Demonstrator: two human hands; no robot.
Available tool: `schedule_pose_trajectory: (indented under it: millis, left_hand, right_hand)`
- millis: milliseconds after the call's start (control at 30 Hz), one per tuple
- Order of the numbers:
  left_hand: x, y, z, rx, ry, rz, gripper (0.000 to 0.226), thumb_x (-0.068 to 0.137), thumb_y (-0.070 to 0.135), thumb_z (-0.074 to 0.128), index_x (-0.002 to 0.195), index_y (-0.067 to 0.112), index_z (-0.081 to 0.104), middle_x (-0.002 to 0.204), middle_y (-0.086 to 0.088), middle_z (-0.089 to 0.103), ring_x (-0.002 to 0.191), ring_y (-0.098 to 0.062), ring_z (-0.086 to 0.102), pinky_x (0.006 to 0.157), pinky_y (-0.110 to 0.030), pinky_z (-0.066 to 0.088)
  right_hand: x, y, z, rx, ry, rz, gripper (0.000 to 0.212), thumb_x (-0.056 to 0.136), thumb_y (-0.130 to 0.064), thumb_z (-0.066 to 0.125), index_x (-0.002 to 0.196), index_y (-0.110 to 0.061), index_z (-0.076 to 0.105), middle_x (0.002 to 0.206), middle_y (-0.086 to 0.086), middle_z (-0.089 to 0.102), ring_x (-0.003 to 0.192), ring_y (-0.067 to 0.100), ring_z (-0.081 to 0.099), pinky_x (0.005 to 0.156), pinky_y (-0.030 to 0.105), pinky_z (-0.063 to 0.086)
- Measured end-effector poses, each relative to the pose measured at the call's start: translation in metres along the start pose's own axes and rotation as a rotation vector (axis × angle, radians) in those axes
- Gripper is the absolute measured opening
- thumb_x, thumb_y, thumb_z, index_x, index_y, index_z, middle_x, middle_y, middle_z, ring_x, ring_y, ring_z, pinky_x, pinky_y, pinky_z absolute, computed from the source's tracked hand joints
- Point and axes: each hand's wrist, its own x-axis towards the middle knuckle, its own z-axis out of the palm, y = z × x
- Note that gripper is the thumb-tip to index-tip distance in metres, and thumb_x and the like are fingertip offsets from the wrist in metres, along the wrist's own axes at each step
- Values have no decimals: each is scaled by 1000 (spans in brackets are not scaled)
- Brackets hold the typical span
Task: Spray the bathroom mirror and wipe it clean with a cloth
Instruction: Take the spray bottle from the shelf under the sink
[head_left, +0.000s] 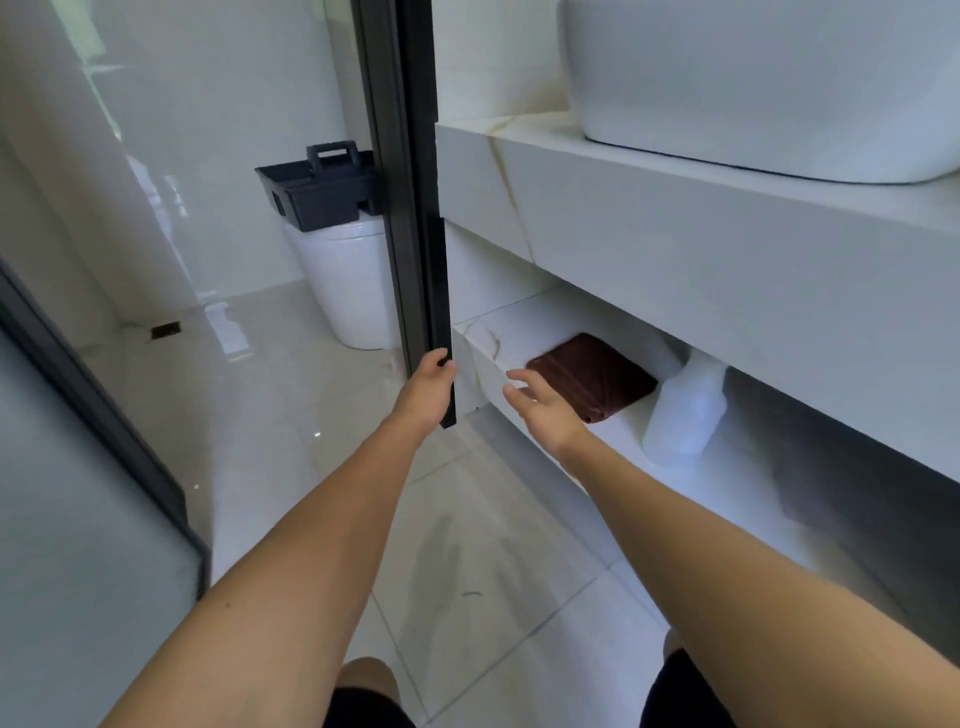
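Reaching with spread fingers, the right hand (540, 402) is nearing the folded brown cloth (592, 376) lying just beyond on the lower shelf (623, 431); the left hand (428, 387) is gripping the black door handle (441, 291).

You are facing a folded brown cloth (589, 376) looking soft and matt, a glossy white marble-look vanity shelf (727, 249), a matt black plastic caddy (317, 189), shiny pale floor tiles (467, 545).

Left grip (434, 382) seemingly curled; right grip (540, 402) spread, both arms outstretched.
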Motion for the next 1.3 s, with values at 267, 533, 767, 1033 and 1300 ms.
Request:
schedule_pose_trajectory:
  millis: [267,533,767,1033,1300]
  left_hand:
    - [10,4,66,137,-198,94,53,102,39,48,153,33,32,156,-2,38,141,-22,40,113,-35,33]
    - [10,30,154,138,-447,212,51,105,38,43,154,32,31,160,1,34,146,-20,34,119,-37,28]
    - [18,42,211,85,-568,195,50,107,34,37,156,28,28,161,-3,32,148,-18,31,114,-26,23]
    - [27,39,246,67,-580,187,45,109,31,33,154,28,35,149,-2,48,136,-19,45,111,-28,33]
    - [20,41,234,84,-556,186,44,105,42,39,148,36,42,145,-4,51,128,-22,53,111,-41,43]
  right_hand:
    - [-25,55,-38,-18,198,155,36,102,-42,46,134,-27,55,123,1,57,108,18,53,91,28,40]
    - [-41,100,-93,185,748,262,30,105,-29,35,104,-12,60,103,7,64,97,26,63,94,48,54]
    - [-22,123,-135,203,884,245,33,104,-29,42,134,-16,44,136,10,51,120,28,52,99,40,42]
    - [-1,125,-148,40,656,215,86,86,-52,68,154,-28,21,154,5,35,137,28,42,107,39,39]
    - [-2,119,-154,-20,640,244,74,83,-62,66,142,-25,40,133,3,56,118,27,57,96,44,52]
